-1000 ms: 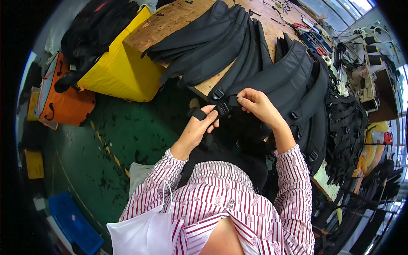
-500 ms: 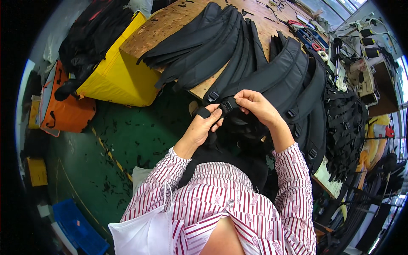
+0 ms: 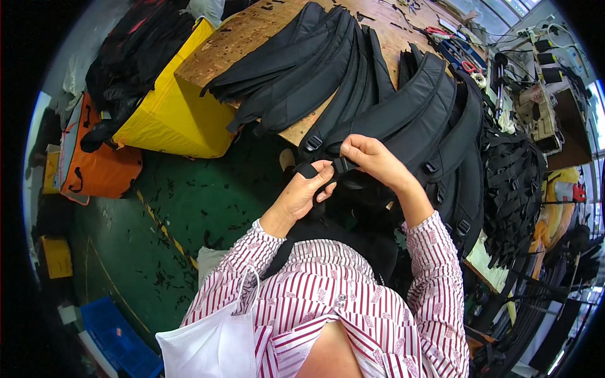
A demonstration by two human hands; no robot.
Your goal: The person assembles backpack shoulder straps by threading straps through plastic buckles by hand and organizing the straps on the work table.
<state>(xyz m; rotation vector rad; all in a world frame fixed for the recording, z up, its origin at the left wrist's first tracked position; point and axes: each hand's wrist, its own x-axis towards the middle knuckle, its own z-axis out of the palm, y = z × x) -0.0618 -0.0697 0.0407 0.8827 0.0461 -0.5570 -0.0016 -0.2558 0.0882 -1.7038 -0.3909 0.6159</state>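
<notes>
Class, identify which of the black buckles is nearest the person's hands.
The black buckle between the left hand and the right hand; the others in view, among the padded straps, have no hand on them.

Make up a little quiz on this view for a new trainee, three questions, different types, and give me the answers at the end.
1. Multiple choice: What is held between the left hand and the right hand?
a) a pair of scissors
b) a black strap with a buckle
c) a white face mask
2. True or false: The yellow container is to the left of the padded black straps.
3. Fill in the blank: Dark scraps lie scattered on the ____ floor.

Key: 1. b; 2. true; 3. green.
</notes>
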